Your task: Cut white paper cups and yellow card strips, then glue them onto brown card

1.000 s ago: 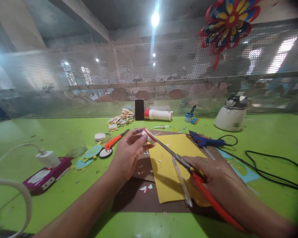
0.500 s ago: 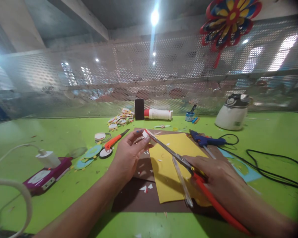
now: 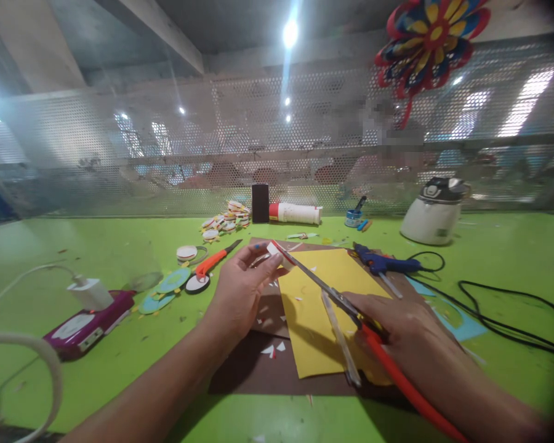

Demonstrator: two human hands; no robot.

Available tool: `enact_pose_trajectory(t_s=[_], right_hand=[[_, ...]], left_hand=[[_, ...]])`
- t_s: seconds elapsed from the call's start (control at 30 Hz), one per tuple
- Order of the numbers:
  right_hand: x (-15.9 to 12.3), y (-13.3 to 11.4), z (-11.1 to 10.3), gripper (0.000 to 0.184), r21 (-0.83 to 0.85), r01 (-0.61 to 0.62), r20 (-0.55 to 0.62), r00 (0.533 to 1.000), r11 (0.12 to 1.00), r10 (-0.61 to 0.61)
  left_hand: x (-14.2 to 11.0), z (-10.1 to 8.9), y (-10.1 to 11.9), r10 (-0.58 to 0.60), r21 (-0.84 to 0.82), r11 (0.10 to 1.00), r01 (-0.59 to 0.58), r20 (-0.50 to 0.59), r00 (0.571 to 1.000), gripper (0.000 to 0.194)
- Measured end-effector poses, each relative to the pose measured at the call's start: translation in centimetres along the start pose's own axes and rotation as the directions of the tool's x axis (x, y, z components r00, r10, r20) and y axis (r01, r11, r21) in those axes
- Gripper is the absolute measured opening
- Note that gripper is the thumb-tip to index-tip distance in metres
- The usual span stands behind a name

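Observation:
My left hand pinches a small white and red paper piece between thumb and fingers, above the top left corner of a yellow sheet. My right hand grips red-handled scissors; their blades are spread, and the upper blade's tip touches the paper piece. The yellow sheet lies on a brown sheet, with small paper scraps scattered around it.
A blue glue gun with a black cord lies at the right. An orange knife, paper discs, a magenta device, a white tube, a black box and a white pot are on the green table.
Almost nothing has moved; both hands and the scissors stay at the paper piece, with only a slight shift of the view.

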State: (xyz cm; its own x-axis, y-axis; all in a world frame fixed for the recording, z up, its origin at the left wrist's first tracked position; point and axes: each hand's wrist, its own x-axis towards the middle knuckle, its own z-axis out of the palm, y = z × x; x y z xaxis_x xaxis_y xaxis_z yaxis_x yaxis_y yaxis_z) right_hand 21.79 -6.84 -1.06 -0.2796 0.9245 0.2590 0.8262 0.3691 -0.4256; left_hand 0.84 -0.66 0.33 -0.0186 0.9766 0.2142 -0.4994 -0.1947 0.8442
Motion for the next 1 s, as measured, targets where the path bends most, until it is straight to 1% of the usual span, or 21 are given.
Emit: enact_pose_trajectory(t_s=[0.1, 0.23, 0.3, 0.47, 0.6, 0.67, 0.83, 1.0], right_hand=[[0.0, 0.2, 0.0, 0.017, -0.016, 0.003, -0.008, 1.0, 1.0, -0.003], [0.0, 0.2, -0.2, 0.017, -0.035, 0.021, -0.019, 1.0, 0.999, -0.022], [0.0, 0.1, -0.3, 0.018, -0.06, 0.034, -0.02, 0.999, 0.998, -0.035], [0.0, 0.2, -0.3, 0.021, -0.125, 0.067, -0.048, 0.996, 0.99, -0.074], [0.2, 0.9, -0.1, 0.028, -0.156, 0.107, -0.061, 0.991, 0.982, -0.118], [0.2, 1.2, -0.1, 0.028, -0.165, 0.111, -0.05, 0.991, 0.98, -0.121], [0.1, 1.2, -0.4, 0.026, -0.174, 0.075, -0.006, 0.997, 0.982, -0.077], [-0.4, 0.1, -0.6, 0.022, -0.149, 0.018, -0.02, 1.0, 0.989, -0.021]], left_hand=[[0.0, -0.2, 0.1, -0.026, -0.022, 0.999, 0.026, 0.006, 1.0, 0.025], [0.3, -0.9, 0.5, -0.107, -0.054, 0.992, 0.116, 0.136, 0.985, 0.019], [0.6, -1.2, 0.7, -0.145, -0.057, 0.986, 0.158, 0.177, 0.973, 0.018], [0.9, -1.4, 1.1, -0.207, -0.084, 0.971, 0.222, 0.166, 0.964, 0.013], [0.9, -1.3, 1.1, -0.197, -0.114, 0.971, 0.211, 0.125, 0.972, 0.011], [0.9, -1.2, 1.0, -0.191, -0.117, 0.972, 0.204, 0.111, 0.975, 0.011], [0.6, -0.9, 0.9, -0.166, -0.112, 0.978, 0.178, 0.104, 0.981, 0.01], [0.5, -0.7, 0.8, -0.15, -0.117, 0.979, 0.164, 0.12, 0.981, 0.009]])
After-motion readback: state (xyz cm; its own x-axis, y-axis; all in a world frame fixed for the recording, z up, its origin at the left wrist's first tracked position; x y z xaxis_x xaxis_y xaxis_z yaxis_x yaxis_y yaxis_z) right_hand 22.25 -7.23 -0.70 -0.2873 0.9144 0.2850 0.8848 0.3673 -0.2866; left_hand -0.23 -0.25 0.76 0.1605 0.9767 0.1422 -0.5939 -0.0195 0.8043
